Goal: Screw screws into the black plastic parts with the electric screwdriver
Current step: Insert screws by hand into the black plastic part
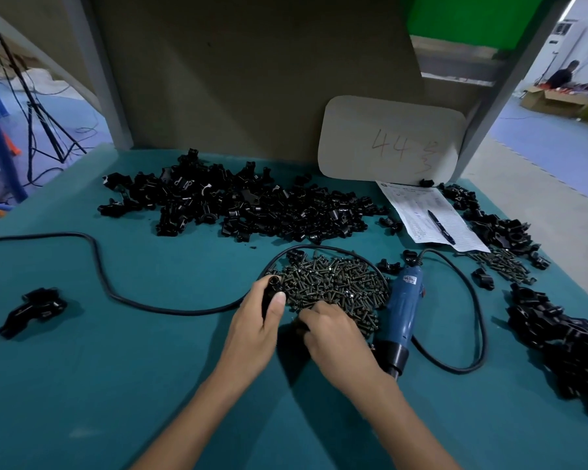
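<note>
My left hand (257, 329) grips a black plastic part (271, 293) upright at the left edge of the pile of dark screws (333, 283). At the pile's near edge my right hand (333, 332) reaches in with curled fingers, and the fingertips are hidden, so I cannot see whether they pinch a screw. The blue electric screwdriver (404, 313) lies on the green table (116, 368) just right of my right hand, tip toward me, untouched. A large heap of black plastic parts (238, 205) lies behind the screws.
The screwdriver's black cable (99, 262) loops across the table around the screws. More black parts lie at the right (564, 337), and one single part at the left (31, 308). A paper sheet with a pen (435, 218) and a white board (391, 140) stand at the back.
</note>
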Available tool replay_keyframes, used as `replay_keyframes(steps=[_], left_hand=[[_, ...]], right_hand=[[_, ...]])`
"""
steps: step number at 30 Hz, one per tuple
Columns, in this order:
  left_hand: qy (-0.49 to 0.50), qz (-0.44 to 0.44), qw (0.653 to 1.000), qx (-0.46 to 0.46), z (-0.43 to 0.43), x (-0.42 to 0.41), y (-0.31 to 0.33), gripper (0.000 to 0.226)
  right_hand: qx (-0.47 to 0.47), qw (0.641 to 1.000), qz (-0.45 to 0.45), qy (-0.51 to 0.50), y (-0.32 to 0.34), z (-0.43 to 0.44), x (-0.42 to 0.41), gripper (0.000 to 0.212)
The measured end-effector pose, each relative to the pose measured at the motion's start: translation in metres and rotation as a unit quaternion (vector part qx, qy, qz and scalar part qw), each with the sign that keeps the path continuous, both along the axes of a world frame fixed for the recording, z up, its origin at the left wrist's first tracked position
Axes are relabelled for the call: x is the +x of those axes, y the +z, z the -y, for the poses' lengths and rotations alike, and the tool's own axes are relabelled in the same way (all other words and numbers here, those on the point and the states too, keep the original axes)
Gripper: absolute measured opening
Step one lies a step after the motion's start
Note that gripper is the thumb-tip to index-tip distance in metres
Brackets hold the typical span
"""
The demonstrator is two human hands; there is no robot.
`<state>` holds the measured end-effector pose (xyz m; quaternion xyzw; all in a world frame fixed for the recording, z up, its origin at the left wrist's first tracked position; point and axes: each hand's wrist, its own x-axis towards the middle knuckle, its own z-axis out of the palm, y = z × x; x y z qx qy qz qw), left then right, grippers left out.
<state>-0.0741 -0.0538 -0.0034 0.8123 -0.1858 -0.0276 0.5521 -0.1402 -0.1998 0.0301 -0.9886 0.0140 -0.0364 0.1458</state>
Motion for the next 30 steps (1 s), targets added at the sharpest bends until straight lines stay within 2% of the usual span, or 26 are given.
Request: replay_keyframes(steps=[3, 6, 8, 11, 13, 14, 16, 19, 24, 30], left_hand=[[0.012, -0.006, 1.000, -0.007, -0.001, 0.000, 0.002, 0.057], [0.015, -0.008, 1.000, -0.011, -0.001, 0.001, 0.002, 0.059], [0.008, -0.009, 1.000, -0.004, -0.001, -0.001, 0.002, 0.063], [0.002, -0.008, 1.000, -0.004, -0.001, -0.001, 0.001, 0.066], [-0.003, -0.007, 1.000, -0.002, -0.001, 0.000, 0.001, 0.064], [-0.008, -0.005, 1.000, 0.000, -0.001, 0.001, 0.000, 0.063], [-0.018, 0.001, 1.000, 0.009, -0.001, 0.001, -0.002, 0.060], [-0.032, 0.020, 0.999, 0.017, 0.000, 0.000, -0.004, 0.049], [-0.042, 0.019, 0.999, 0.017, 0.001, 0.000, -0.004, 0.049], [-0.044, 0.023, 0.998, 0.031, 0.000, 0.000, -0.001, 0.051]], right_hand=[[0.028, 0.999, -0.007, 0.025, 0.001, -0.001, 0.000, 0.029], [-0.012, 0.996, -0.025, 0.081, 0.000, -0.012, -0.001, 0.020], [-0.014, 0.997, -0.008, 0.074, -0.002, -0.013, 0.000, 0.018], [0.108, 0.994, 0.027, -0.006, 0.007, -0.002, 0.003, 0.009], [0.241, 0.968, 0.034, -0.052, 0.015, 0.009, 0.001, 0.006], [0.288, 0.955, 0.036, -0.061, 0.018, 0.014, 0.001, 0.013], [0.342, 0.936, 0.043, -0.063, 0.022, 0.019, 0.002, 0.027], [0.436, 0.893, 0.069, -0.084, 0.024, 0.016, 0.006, 0.020], [0.520, 0.838, 0.111, -0.125, 0.024, 0.008, 0.012, 0.010], [0.561, 0.815, 0.073, -0.125, 0.021, 0.005, 0.017, 0.011]])
